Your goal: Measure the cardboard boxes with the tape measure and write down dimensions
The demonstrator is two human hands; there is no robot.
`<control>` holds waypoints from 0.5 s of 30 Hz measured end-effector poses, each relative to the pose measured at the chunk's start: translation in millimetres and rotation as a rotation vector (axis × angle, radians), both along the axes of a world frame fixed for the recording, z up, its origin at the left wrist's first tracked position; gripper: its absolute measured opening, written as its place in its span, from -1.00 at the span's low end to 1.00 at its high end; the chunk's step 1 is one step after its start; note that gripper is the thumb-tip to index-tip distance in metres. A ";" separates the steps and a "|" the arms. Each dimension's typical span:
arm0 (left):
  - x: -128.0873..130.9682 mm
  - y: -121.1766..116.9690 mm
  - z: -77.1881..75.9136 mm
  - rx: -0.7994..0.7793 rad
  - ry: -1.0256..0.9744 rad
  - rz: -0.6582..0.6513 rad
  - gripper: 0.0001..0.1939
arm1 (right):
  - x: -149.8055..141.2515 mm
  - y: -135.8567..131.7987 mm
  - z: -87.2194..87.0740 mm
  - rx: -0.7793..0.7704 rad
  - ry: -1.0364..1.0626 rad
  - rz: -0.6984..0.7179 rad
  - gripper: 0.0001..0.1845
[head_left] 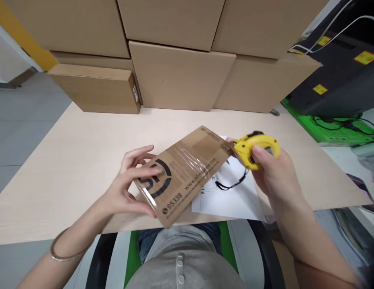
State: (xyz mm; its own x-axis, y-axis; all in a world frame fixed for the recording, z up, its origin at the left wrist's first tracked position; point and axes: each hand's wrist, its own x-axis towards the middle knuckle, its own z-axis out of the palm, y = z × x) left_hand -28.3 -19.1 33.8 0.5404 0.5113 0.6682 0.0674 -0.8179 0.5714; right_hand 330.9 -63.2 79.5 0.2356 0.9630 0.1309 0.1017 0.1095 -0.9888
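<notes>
A flat brown cardboard box [187, 168] with black print and shiny clear tape is held tilted above the table. My left hand [132, 180] grips its left end, thumb below and fingers on the top face and edge. My right hand [271, 172] is closed around a yellow tape measure [253, 148], whose front end meets the box's right end. A fingertip of that hand shows by the box corner. From the tape measure a black wrist strap [231, 186] hangs down. Any drawn-out blade is hidden.
A printed white sheet [231, 204] lies under the box on the pale wooden table [84, 144]. Large cartons [180, 76] are stacked along the back, with a smaller box [99, 90] at left. Black equipment [340, 80] stands on a green surface [328, 132] at right, with cables.
</notes>
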 end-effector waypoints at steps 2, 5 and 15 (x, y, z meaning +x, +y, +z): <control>18.9 -18.2 6.1 0.192 -0.077 0.120 -0.19 | -11.2 31.3 -0.2 0.000 0.088 0.053 -0.61; 43.4 -44.0 5.8 0.375 -0.056 0.186 -0.29 | -21.8 69.2 -7.1 -0.010 0.090 0.181 -0.53; 51.5 -34.2 -15.2 -0.096 -0.435 0.237 -0.36 | -29.1 78.1 24.8 0.267 -0.281 0.227 -0.46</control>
